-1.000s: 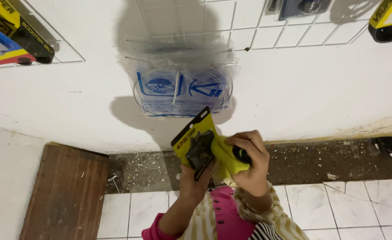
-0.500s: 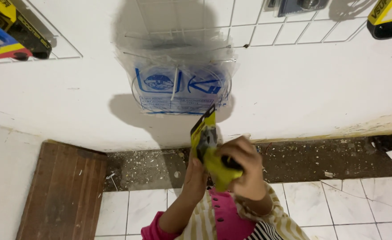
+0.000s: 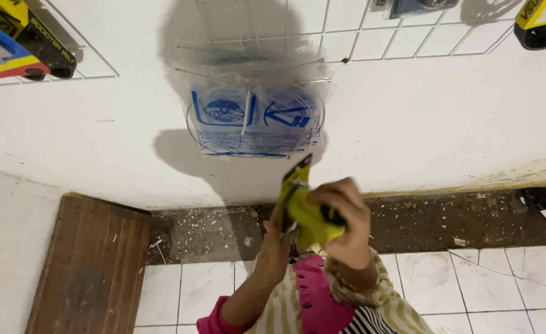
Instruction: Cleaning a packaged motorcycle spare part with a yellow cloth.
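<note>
Both hands grip yellow packet (image 3: 304, 207): right hand (image 3: 341, 213) fingers wrapped over it, left hand (image 3: 276, 238) pinching lower edge.

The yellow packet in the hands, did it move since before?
Yes. The yellow packet turned edge-on and rose slightly toward the clear bags hanging on the wall.

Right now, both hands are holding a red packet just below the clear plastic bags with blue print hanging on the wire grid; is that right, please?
Not quite: the packet is yellow and black, not red. The head view shows the left hand and the right hand both on it, just below the clear plastic bags with blue print on the wire grid.
</note>
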